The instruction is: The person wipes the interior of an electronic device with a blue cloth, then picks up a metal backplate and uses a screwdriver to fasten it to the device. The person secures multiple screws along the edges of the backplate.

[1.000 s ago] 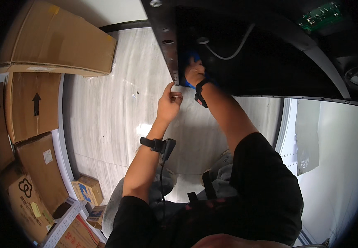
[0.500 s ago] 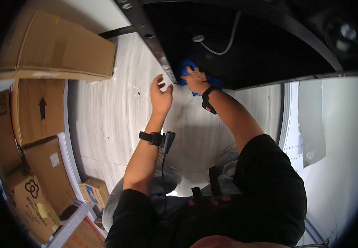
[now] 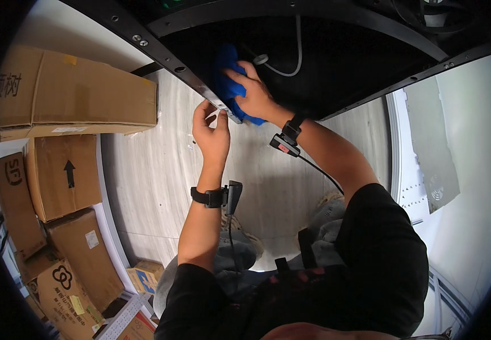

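Note:
Inside the corner of a black metal cabinet-like frame (image 3: 166, 61), my right hand (image 3: 254, 96) presses on a crumpled blue cloth (image 3: 226, 59). Its fingers are curled into the cloth, which spreads below and to the left of the hand. On the outer side of the frame's slanting edge is my left hand (image 3: 211, 131), its fingers bent and its thumb near the frame's lower end. A gap shows between thumb and fingers, with nothing held there. A grey cable (image 3: 299, 51) with a round end piece lies in the dark interior, just right of the cloth.
Cardboard boxes (image 3: 86, 93) are stacked along the left side, with a smaller box (image 3: 146, 276) lower down. A pale wood-look floor (image 3: 160, 164) lies below the frame. On the right stands a white panel (image 3: 472, 136). Wrist straps with devices are on both my forearms.
My right hand and the blue cloth have moved left and farther up along the frame's inner side. My left hand has come up to the frame's edge. The whole view has shifted slightly.

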`<action>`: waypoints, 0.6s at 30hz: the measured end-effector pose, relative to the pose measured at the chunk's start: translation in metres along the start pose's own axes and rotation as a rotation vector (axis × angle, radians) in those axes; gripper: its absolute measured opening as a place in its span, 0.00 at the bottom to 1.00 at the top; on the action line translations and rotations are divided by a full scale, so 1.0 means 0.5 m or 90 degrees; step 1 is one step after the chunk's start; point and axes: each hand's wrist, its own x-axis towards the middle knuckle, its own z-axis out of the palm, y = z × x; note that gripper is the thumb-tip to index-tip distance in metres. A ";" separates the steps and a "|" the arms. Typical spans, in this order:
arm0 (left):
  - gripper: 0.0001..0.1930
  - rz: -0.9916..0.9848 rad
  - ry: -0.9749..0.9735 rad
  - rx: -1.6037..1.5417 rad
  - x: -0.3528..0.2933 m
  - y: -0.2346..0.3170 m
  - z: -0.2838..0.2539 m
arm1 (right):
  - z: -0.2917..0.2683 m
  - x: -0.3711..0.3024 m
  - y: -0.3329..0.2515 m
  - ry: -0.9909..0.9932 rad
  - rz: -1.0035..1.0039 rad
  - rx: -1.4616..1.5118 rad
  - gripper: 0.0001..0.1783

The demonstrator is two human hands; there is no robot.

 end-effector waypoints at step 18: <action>0.16 -0.056 0.041 -0.043 -0.010 -0.019 -0.006 | -0.019 0.005 0.049 -0.209 0.047 -0.248 0.38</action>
